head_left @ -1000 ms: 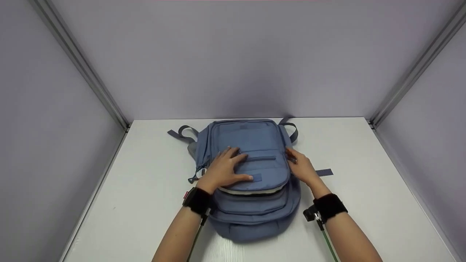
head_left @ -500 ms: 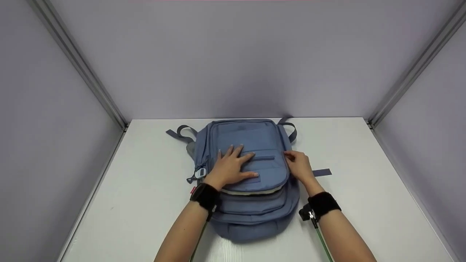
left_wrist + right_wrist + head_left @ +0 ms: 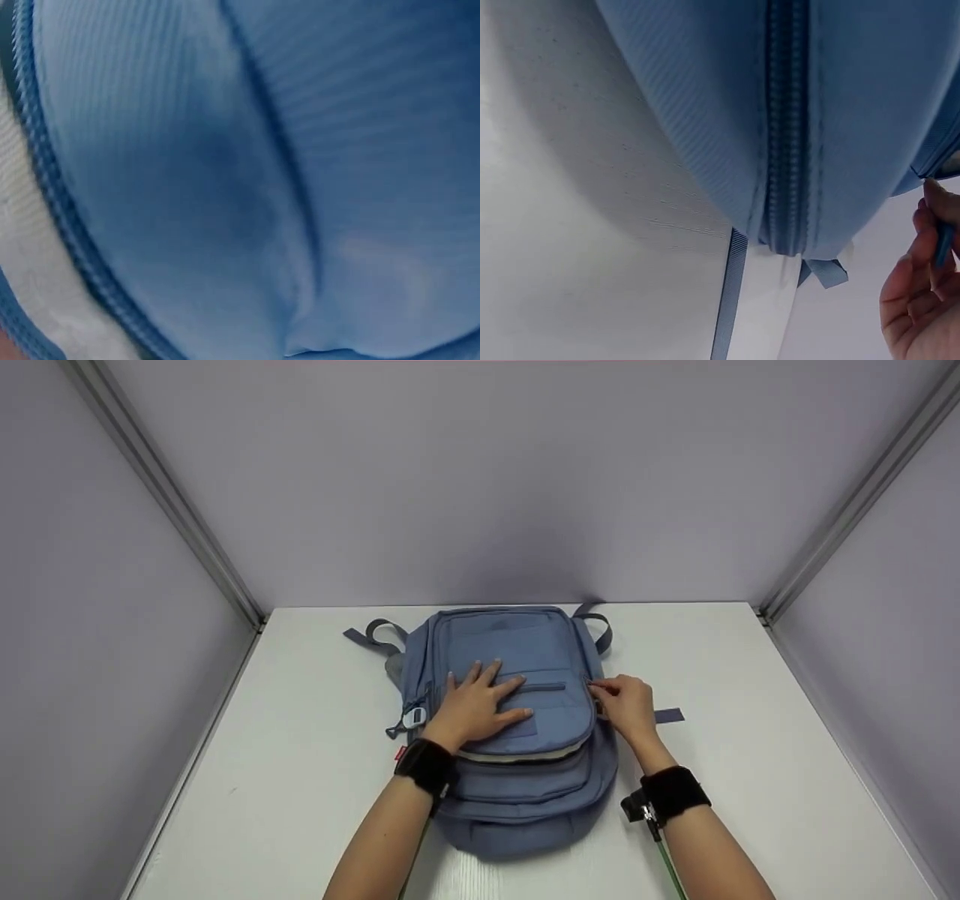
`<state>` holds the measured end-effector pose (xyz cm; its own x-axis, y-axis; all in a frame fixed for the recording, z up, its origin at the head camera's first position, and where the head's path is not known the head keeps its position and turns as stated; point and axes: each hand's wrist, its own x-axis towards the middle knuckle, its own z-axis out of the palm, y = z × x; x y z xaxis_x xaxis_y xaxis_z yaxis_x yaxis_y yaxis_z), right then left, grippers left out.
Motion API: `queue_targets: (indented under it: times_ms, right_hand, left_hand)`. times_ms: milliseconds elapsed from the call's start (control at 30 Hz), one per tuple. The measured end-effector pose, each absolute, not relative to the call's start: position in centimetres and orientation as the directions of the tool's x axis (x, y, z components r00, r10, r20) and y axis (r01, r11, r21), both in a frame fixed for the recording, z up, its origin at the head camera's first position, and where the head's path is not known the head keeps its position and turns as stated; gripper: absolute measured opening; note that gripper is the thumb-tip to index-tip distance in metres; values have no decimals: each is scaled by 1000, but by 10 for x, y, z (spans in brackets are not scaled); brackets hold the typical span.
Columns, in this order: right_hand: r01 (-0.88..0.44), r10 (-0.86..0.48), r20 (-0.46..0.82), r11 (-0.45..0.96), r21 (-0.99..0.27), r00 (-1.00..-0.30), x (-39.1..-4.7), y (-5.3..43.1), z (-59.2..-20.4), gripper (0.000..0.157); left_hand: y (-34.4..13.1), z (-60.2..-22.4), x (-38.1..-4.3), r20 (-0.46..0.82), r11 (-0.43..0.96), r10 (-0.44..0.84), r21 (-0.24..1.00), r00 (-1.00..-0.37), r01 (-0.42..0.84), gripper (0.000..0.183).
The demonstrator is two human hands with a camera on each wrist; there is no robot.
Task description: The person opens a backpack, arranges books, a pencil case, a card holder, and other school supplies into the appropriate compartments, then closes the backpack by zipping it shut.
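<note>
A blue backpack [image 3: 502, 641] lies on the white table, its front pocket partly unzipped. The gap at that pocket's near edge shows a pale lining [image 3: 525, 755]. My left hand [image 3: 474, 706] rests spread and flat on the pocket's front, beside a short horizontal zipper [image 3: 543, 687]. At the pocket's right side, my right hand [image 3: 628, 706] pinches a blue zipper pull [image 3: 943, 244], seen best in the right wrist view. Separated zipper teeth [image 3: 56, 195] appear close up in the left wrist view; the left hand itself is hardly visible there.
Loose straps stick out at the backpack's upper left [image 3: 373, 636], upper right and right side. A buckle [image 3: 413, 718] hangs on its left. Grey walls [image 3: 480, 487] enclose the white table [image 3: 300, 780] at the back and both sides.
My left hand has shifted slightly right and spread flatter on the pocket. The right fingers have gathered into a pinch and moved a little toward me along the pocket's side.
</note>
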<state>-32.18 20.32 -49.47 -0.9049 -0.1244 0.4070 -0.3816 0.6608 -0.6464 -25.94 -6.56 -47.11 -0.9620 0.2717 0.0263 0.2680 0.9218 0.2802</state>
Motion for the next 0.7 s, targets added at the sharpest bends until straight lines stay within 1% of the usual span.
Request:
queue_targets:
  times_ms: [200, 467, 700]
  right_hand:
    - [-407, -156, 408, 639, -653, -900, -311, 205, -493, 9]
    - [-426, -210, 390, 652, -628, -897, -293, 214, -490, 8]
    - [-430, -255, 356, 667, -608, -899, -271, 223, -485, 5]
  left_hand:
    - [-67, -472, -259, 18, 921, 276, 281, -961, 269, 70]
    - [-67, -473, -259, 21, 919, 275, 286, -961, 270, 72]
    - [-67, -473, -260, 8, 922, 274, 281, -962, 265, 74]
